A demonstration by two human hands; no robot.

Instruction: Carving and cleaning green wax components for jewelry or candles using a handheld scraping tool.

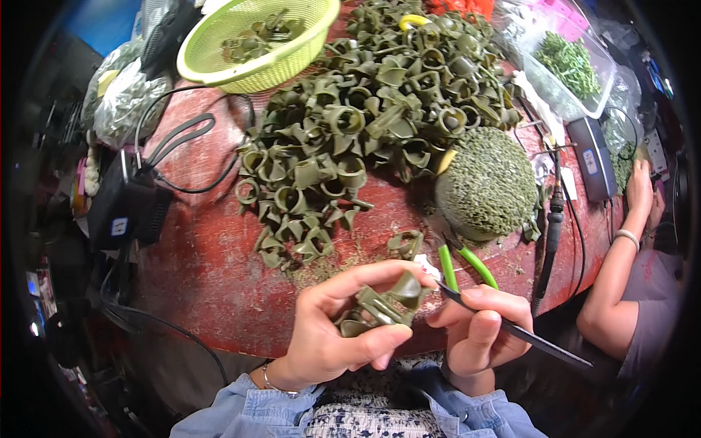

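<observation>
My left hand [325, 328] is closed around an olive-green molded piece [383, 306] with curved cups and bars, at the red table's near edge. In my right hand [485, 328] is a long, thin black tool [540, 343], perhaps tweezers, its tip beside the piece; whether they touch I cannot tell. Just beyond my hands lie green-handled pliers [475, 266] and a loose green piece [405, 244]. A big pile of similar olive pieces [343, 120] spreads over the red table [190, 277], beside a round mound of fine green bits [485, 182].
A yellow-green basket [212, 66] stands at the back left, above bags and a black device with cables [128, 204]. On the right are a clear tub of green bits [566, 66], a dark box [591, 160], a corded pen-shaped tool [555, 219] and another person's arm [613, 306].
</observation>
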